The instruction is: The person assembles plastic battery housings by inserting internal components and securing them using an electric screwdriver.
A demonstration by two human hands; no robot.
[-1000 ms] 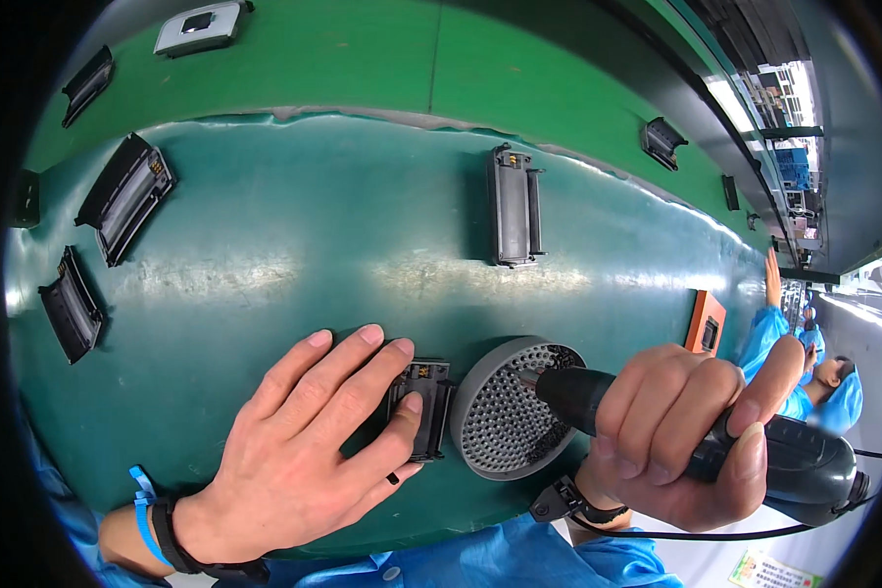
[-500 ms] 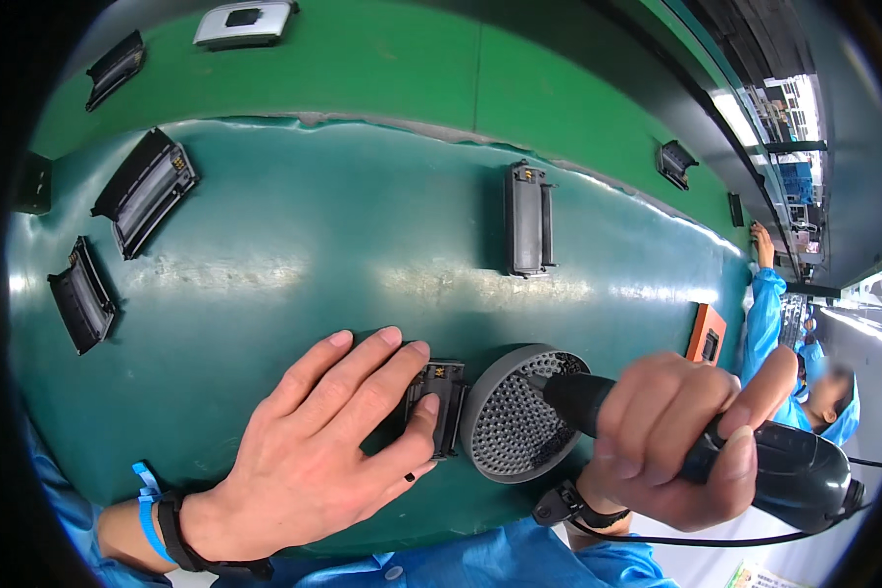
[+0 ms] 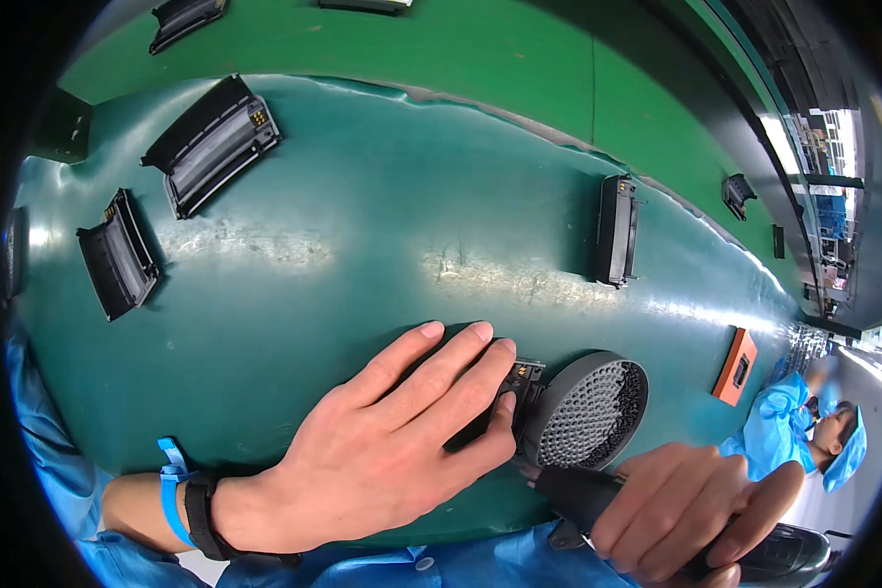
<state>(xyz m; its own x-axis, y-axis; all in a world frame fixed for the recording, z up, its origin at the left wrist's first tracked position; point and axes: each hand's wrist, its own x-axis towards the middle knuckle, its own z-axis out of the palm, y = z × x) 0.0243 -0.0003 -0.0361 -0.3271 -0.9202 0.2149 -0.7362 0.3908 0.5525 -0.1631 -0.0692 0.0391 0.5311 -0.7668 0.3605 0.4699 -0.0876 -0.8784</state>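
My left hand (image 3: 387, 441) lies flat on a black plastic part (image 3: 514, 387) on the green conveyor belt (image 3: 382, 245), fingers spread over it and pressing it down. My right hand (image 3: 681, 510) grips the black handle of a hot air blower (image 3: 593, 412). Its round perforated nozzle points at the exposed end of the part, almost touching it.
Several more black plastic parts lie on the belt: two at the left (image 3: 211, 142) (image 3: 118, 255), one upright at the right (image 3: 615, 230). An orange block (image 3: 735, 366) sits at the right edge. Another person in blue (image 3: 804, 431) works at the far right.
The view has shifted so the belt parts sit lower and more to the left. My right hand with the blower has dropped toward the lower edge. My left hand stays on the part.
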